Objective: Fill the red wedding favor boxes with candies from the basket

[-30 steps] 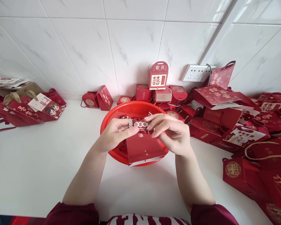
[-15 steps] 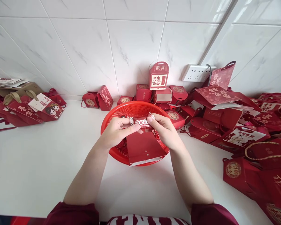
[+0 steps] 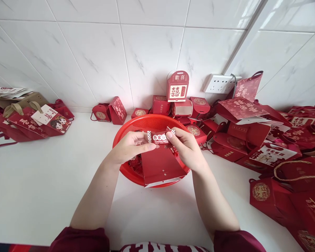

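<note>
Right now both hands meet over the red basket (image 3: pixel 149 118), just above its opening, with a small red wrapped bar (image 3: pixel 160 138) stretched level between them. The left hand (image 3: pixel 131 146) has its grip closed at the bar's left end, thumb laid along the lower edge and fingers curled behind. The right hand (image 3: pixel 184 144) pinches the other end, its thumb pressed over the front and partly covering the white lettering. Spotted white bands show at both ends of the wrapper.

Under the hands, a red carton (image 3: pixel 162 168) lies tilted across the basket, its near edge, with white inner card showing, resting over the front rim. Small red wrapped pieces (image 3: pixel 134 162) sit in the basket to the left of the carton.

The basket stands on the white worktop (image 3: pixel 49 196). Behind it, red boxes line the tiled wall (image 3: pixel 89 45), and an arched-top box (image 3: pixel 177 86) stands upright on top of them. Left of the basket, two small boxes (image 3: pixel 109 112) stand side by side; farther left is a cluster of red gift bags (image 3: pixel 34 122) with beige handles. A large heap of red boxes (image 3: pixel 233 143) fills the right side, near a white socket strip (image 3: pixel 218 84) on the wall.
</note>
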A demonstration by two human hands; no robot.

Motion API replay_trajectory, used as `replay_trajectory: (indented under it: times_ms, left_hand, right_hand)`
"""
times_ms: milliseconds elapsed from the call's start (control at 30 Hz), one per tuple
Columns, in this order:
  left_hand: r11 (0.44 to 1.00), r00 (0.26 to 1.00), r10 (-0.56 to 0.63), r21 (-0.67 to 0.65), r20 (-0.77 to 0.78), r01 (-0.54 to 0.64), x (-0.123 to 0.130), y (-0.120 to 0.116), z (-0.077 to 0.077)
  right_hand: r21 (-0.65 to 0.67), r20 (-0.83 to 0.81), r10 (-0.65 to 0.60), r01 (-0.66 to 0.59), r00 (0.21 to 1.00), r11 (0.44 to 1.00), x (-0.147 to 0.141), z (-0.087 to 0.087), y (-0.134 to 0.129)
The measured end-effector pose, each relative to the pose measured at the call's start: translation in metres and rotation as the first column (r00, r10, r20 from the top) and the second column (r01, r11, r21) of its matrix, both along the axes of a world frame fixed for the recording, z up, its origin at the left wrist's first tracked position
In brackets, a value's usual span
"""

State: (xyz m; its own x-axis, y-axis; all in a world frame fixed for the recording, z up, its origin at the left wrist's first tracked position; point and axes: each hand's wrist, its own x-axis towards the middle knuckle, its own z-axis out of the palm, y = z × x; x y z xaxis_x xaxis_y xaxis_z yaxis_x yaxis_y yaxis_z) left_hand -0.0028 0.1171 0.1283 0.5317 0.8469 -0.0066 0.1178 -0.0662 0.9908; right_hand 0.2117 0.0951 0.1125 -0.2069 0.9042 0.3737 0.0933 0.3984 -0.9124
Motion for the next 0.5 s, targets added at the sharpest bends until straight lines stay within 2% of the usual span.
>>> replay_trajectory:
  times_ms: [133, 367, 500]
  left_hand:
    - [0.997, 0.991, 0.074, 0.016, -0.115, -0.072, -0.0047, -0.0001, 0.0026]
    - [0.996, 0.991, 0.078, 0.053, -0.111, -0.073, -0.0042, 0.0003, 0.0007]
    - [0.999, 0.996, 0.039, 0.04, -0.079, -0.036, -0.0039, 0.0027, -0.0029]
  right_hand:
    - [-0.023, 0.002, -0.02, 0.02, 1.0, 1.0, 0.0009, -0.0027, 0.0036]
    - [-0.059, 0.036, -0.001, 0.003, 0.999, 0.998, 0.0025, -0.0031, 0.0069]
    - [-0.061, 0.018, 0.012, -0.011, 1.0, 0.998, 0.003, -0.0022, 0.0052]
